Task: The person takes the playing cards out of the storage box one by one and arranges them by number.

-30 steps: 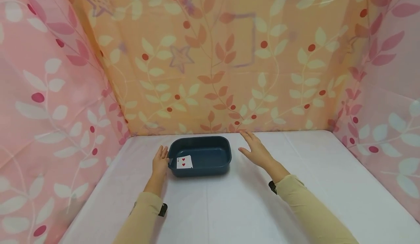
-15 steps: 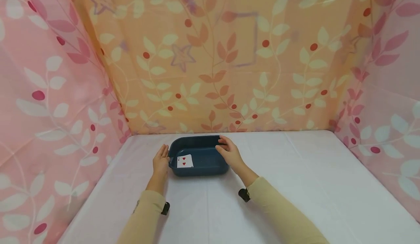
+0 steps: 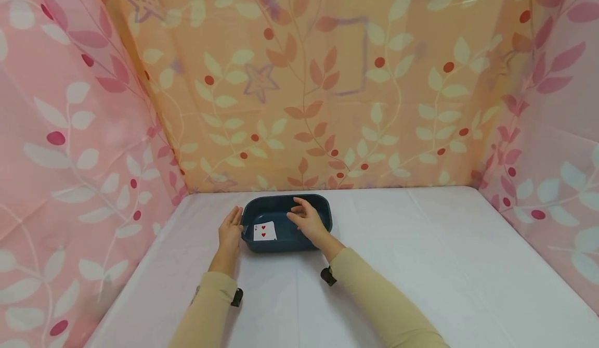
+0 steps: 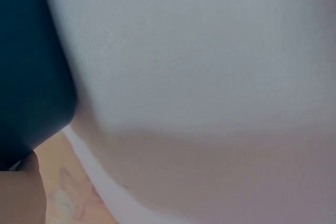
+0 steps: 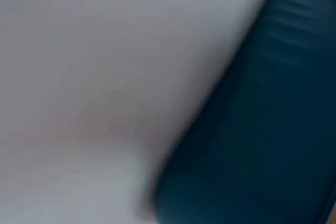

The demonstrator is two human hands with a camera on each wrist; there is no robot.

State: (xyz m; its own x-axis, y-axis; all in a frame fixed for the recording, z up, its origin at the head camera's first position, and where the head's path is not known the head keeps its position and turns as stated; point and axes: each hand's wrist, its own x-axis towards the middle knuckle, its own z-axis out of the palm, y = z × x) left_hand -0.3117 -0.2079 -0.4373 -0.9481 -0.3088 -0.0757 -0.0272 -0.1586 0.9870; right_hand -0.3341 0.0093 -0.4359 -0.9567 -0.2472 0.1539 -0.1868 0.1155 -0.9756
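Note:
A dark blue rectangular plastic bin [image 3: 287,245] stands on the white-covered table. Inside, at its left end, lies a white playing card [image 3: 264,231] face up with two red hearts on it. My left hand [image 3: 229,233] is at the bin's left end, fingers straight along the outside and thumb tip right at the rim. The right hand [image 3: 311,227] reaches over the bin's front right rim, with fingers loosely bent above the interior and nothing visible between them. In the right wrist view the bin's outer wall [image 5: 252,129] fills the right side.
The white tablecloth [image 3: 444,270] spreads to both sides and in front. An orange leaf-patterned curtain [image 3: 398,103] hangs behind the bin, and pink patterned curtains stand left [image 3: 70,181] and right [image 3: 561,155]. Each sleeve has a black wrist device [image 3: 328,276] under it.
My right hand has moved left from beside the bin to over its interior, its fingers bending more. The left hand, bin and card stay put.

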